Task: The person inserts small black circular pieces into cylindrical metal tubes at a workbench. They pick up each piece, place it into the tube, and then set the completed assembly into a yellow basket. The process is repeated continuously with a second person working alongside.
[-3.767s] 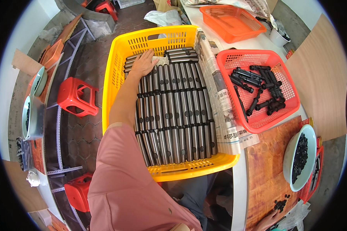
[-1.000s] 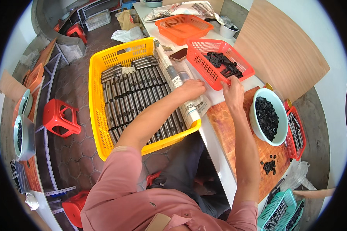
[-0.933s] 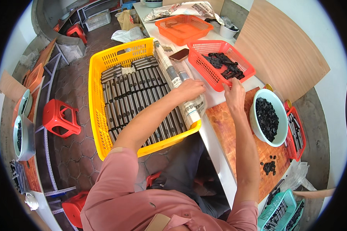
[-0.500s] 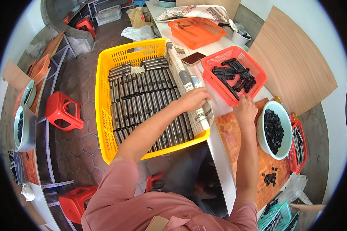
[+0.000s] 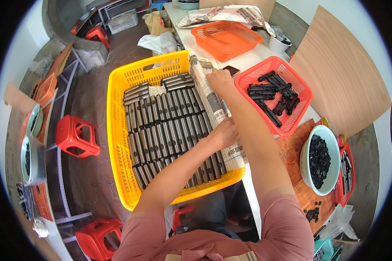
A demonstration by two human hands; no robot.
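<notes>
A yellow basket [image 5: 113,143] holds rows of dark metal tubes [image 5: 163,111] with black round ends or spots. Newspaper [image 5: 197,68] lines the basket's right side and folds over its rim. My left hand [image 5: 225,135] lies on the near part of this newspaper, its fingers bent round the edge and partly hidden. Farther along the same side, my right hand [image 5: 219,81] is closed at the newspaper's far part, with its fingertips hidden. Close to the right forearm stands a red basket [image 5: 307,98] with black tubular parts [image 5: 263,91].
An orange basket [image 5: 225,54] and a phone [image 5: 231,69] lie on the white table. At right, a pale green bowl [image 5: 306,167] of black pieces rests on a wooden board [image 5: 296,150], with loose black pieces [image 5: 312,214] nearby. Red stools [image 5: 76,135] stand at left.
My right hand has left the red basket's near corner and moved left and away to the newspaper. The left hand stays at the newspaper. The whole view has shifted slightly.
</notes>
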